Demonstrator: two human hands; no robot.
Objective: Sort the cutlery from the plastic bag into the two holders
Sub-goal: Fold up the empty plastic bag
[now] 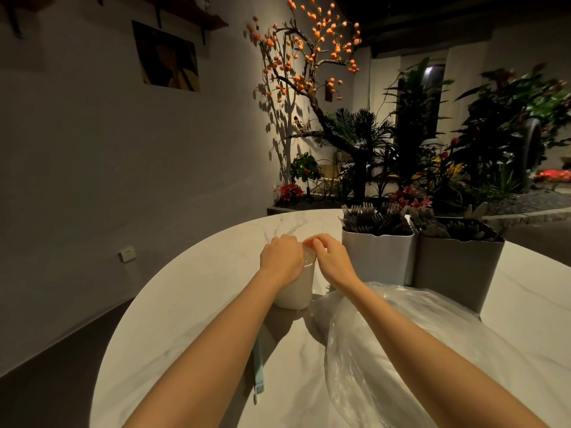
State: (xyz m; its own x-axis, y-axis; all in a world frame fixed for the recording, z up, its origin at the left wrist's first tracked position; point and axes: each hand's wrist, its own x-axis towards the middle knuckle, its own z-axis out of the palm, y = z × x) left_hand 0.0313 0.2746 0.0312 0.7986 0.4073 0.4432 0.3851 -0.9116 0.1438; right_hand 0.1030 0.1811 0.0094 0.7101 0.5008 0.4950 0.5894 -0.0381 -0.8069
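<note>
My left hand (281, 256) and right hand (330, 257) sit together at frame centre, fingers curled on the rim of a white cup (295, 288). Right of them, the 2 holders, white (375, 257) and grey (457, 267), look full. I judge sorting nearly done; the plastic bag (386, 344) lies slack on the bench (185, 304), contents unclear.

Hidden cup rim, cropped bag

Both hands cover the cup (295, 288) rim; the plastic bag (386, 350) runs off the bottom edge.
</note>
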